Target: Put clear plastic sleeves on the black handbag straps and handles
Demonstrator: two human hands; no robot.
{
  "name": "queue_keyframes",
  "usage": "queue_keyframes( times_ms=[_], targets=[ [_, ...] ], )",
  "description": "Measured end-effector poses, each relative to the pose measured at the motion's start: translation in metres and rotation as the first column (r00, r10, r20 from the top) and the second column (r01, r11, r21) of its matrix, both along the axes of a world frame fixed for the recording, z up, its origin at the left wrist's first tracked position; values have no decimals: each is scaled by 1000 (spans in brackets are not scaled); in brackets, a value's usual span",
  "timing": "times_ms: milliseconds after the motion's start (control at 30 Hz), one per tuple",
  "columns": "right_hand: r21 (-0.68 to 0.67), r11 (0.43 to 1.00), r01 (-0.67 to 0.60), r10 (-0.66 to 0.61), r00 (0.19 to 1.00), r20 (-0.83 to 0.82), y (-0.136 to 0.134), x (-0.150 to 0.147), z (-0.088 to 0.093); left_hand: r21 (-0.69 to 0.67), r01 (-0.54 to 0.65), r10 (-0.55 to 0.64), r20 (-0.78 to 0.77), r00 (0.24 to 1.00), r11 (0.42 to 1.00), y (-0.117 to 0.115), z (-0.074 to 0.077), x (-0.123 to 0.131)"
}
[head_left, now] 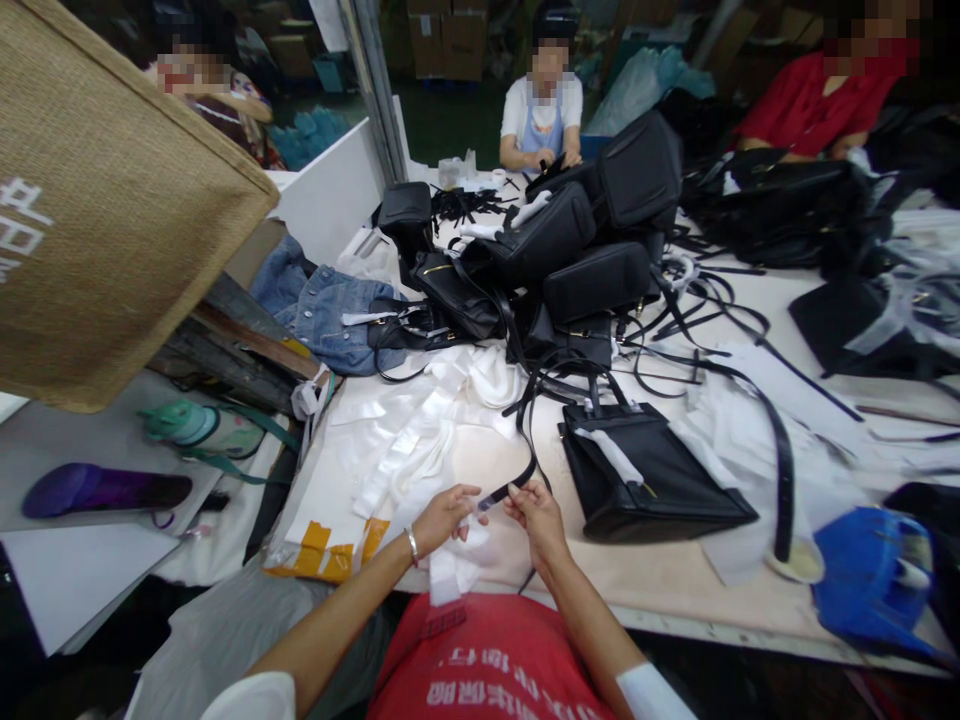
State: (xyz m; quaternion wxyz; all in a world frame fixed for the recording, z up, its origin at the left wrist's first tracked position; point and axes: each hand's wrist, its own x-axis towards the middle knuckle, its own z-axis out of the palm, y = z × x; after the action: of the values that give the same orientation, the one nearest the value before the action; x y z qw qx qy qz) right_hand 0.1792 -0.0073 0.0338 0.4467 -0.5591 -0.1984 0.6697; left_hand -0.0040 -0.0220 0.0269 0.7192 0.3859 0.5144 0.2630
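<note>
My right hand (536,512) pinches a black bag strap (519,478) near its end, thumb and fingertips together. Just left of it, my left hand (448,518), with a silver bangle at the wrist, has its fingers closed around a soft white wrapping strip (459,565) at the strap's tip. A short pale, see-through piece covers that tip between the two hands. The strap curves up and away toward a black handbag (660,475), which lies tilted to the right of my hands with white wrap on its front. Some fingertips of my left hand are hidden.
White wrapping sheets (420,425) lie left of my hands. Beyond them are a heap of black bags (540,240) and a denim garment (330,310). A blue object (870,570) sits at the right edge. Co-workers sit across the table; a burlap panel (112,200) hangs upper left.
</note>
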Motion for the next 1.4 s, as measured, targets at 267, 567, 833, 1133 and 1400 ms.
queue_keyframes(
  times_ms=[267, 567, 833, 1133, 1400],
  targets=[
    [-54, 999, 7, -9, 1000, -28, 5, 3, -2, -27, -20, 21, 38, 999, 999, 9, 2, 7],
    [-34, 998, 44, -45, 997, -55, 11, 5, 1, -78, -130, 135, 62, 989, 988, 22, 7, 19],
    [6, 999, 36, -36, 999, -11, 17, 12, -1, -43, -210, 213, 74, 974, 977, 33, 11, 29],
    [-23, 1000, 3, -4, 999, -49, 15, 8, 3, 198, -99, 128, -141, 982, 975, 44, 18, 39],
    [-92, 978, -188, 180, 980, -83, 29, 26, 8, 188, -49, 88, -206, 975, 981, 49, 21, 42]
  ],
)
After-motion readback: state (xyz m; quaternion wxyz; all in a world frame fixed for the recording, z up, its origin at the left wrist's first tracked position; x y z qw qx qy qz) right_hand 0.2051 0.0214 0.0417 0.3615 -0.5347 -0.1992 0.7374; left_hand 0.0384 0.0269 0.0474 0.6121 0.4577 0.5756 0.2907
